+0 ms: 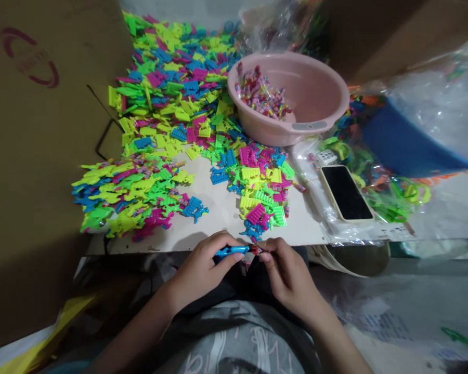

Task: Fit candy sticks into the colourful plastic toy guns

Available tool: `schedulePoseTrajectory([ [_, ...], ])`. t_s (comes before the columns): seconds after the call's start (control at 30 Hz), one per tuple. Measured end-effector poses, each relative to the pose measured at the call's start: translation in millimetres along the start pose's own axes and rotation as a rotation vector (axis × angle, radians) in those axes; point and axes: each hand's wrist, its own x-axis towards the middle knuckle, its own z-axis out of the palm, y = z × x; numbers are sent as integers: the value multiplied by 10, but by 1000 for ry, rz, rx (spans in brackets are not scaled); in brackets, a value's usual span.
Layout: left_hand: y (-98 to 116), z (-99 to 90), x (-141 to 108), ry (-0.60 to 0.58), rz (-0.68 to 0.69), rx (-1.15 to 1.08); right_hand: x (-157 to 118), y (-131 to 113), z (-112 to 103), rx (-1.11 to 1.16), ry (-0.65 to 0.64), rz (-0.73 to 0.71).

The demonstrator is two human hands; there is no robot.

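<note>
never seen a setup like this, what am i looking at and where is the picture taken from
There is no machine here: these are a person's own bare hands, seen by a camera worn on the head, looking forward and down. The left hand holds a blue plastic piece; the right hand pinches a small red piece at its end. Whether the two are joined, I can't tell. On the white table lie heaps of bright plastic pieces, a pink basin partly filled with small wrapped items, and a phone.
</note>
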Motion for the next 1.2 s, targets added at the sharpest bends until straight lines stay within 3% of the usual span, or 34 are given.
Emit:
schedulePoseTrajectory([
  [0.17, 8, -13, -25, -13, 92, -21, -25, -18, -19, 64, -22, -2],
  [0.4, 47, -21, -59, -47, 104, 61, 0, -95, -71, -157, -157, -112],
  [0.63, 6, 81, -138, -65, -58, 70, -75, -75, 19, -262, -267, -148],
  [0.8, -64, 187, -107, -24, -220, -131, -156, -32, 157, -432, -154, -109],
  [0.93, -100, 244, -89, -75, -324, -239, -185, 49, 241, -544, -63, -158],
  [1.07, -132, 316, -121, -86, -424, -372, -261, 129, 321, -552, -76, -199],
  [1.2, -150, 362, -140, -92, -418, -336, -375, 180, 430, -504, -118, -135],
])
